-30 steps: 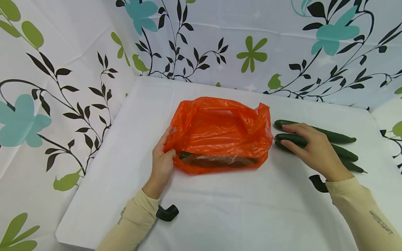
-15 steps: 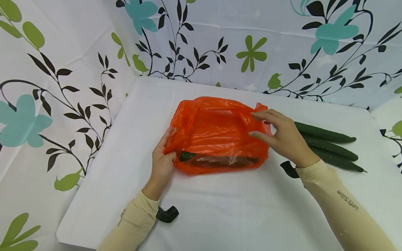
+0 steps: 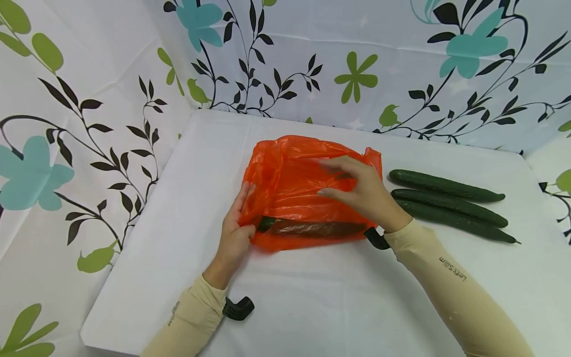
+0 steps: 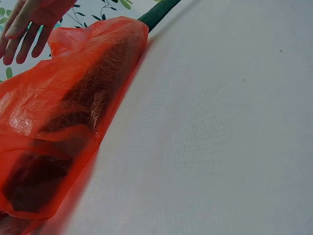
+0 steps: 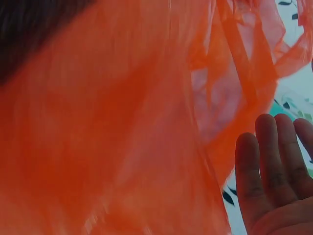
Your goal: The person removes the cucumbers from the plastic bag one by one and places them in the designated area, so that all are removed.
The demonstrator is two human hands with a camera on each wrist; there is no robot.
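An orange-red plastic bag lies on the table, its see-through film wrinkled. Through its near side shows a long cucumber, its dark green end visible at the left. My left hand grips the bag's left edge between thumb and fingers. Above the bag's right half is my right hand, fingers spread and holding nothing. In the right wrist view the fingers stand straight beside the film. Three cucumbers lie side by side to the right: a far one, a middle one and a near one.
A white cloth covers the table. Behind and to the left hangs a white curtain printed with leaves and flowers. A black wrist device sits at the left cuff, and another at the right.
My right hand has moved left from the loose cucumbers to above the bag, leaving all three uncovered. My left hand still grips the bag's edge and has shifted slightly right.
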